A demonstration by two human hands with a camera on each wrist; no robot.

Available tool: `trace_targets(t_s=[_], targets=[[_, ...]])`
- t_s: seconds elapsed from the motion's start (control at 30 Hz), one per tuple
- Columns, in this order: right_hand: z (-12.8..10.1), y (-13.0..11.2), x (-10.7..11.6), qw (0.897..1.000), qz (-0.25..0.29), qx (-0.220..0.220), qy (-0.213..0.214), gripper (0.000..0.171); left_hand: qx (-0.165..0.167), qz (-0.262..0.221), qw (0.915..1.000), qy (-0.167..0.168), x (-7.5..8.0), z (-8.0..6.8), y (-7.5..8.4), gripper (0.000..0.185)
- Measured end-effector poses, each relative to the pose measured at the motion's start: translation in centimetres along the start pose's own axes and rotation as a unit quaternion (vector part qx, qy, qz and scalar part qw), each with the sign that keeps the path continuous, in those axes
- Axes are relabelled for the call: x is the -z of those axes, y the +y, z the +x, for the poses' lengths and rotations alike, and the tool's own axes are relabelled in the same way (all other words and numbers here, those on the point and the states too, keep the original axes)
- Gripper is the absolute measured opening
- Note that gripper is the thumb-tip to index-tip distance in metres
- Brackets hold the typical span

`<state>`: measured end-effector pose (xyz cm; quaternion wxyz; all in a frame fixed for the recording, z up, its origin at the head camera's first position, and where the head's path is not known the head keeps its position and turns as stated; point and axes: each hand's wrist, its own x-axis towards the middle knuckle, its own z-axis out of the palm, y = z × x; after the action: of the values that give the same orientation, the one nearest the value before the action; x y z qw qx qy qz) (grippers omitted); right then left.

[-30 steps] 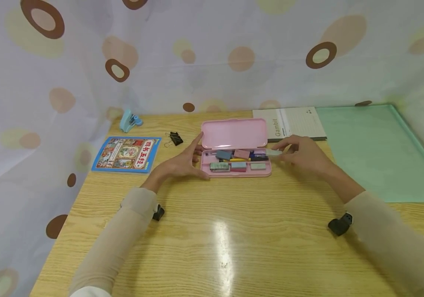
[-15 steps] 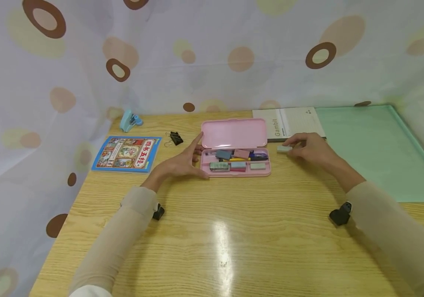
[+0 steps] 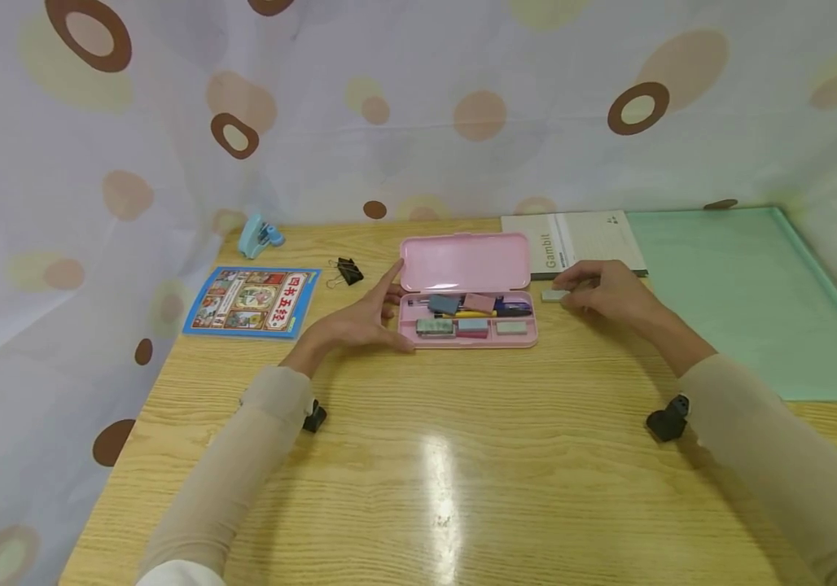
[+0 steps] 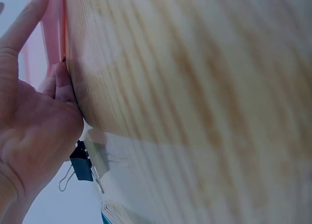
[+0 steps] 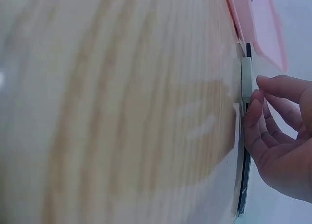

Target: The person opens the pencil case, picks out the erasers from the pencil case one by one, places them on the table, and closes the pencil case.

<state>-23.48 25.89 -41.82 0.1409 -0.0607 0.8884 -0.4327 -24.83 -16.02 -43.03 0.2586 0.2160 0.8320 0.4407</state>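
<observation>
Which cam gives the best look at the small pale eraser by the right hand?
Right wrist: the pale eraser fills the frame edge, lying flat on the table with the right hand fingertips on it. Head view shows it tiny, beside the pink pencil case. Left wrist view misses it.

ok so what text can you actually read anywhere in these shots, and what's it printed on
"Gambit" runs along the spine strip of the notebook behind the pink pencil case.
The blue booklet carries large red characters in a column at its right end, too blurred to read with confidence; its smaller print is unreadable.
Small dark print just below "Gambit": too small to read.
Neither wrist view shows any text.
</observation>
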Motion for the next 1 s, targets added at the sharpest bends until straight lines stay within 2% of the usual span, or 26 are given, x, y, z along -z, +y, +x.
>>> trace_targets(t_s=[0.2,0.47,0.73,1.0], targets=[[-0.6,-0.1,-0.4,1.0,0.02,-0.005,0.003,0.04,0.001,-0.005,1.0,-0.002,0.1,-0.1,0.1,0.133],[-2.0,-1.8,-1.7,0.996,0.068,0.034,-0.039,0.037,0.004,-0.004,1.0,-0.003,0.1,-0.1,0.2,0.133],[-2.9,-3.8,-3.5,0.992,0.032,0.075,-0.093,0.027,0.004,-0.006,1.0,0.001,0.1,0.0,-0.1,0.133],[-3.2,-4.3,-4.2,0.991,-0.016,0.081,-0.104,0.031,0.006,-0.01,0.9999,0.003,0.1,-0.1,-0.1,0.132]])
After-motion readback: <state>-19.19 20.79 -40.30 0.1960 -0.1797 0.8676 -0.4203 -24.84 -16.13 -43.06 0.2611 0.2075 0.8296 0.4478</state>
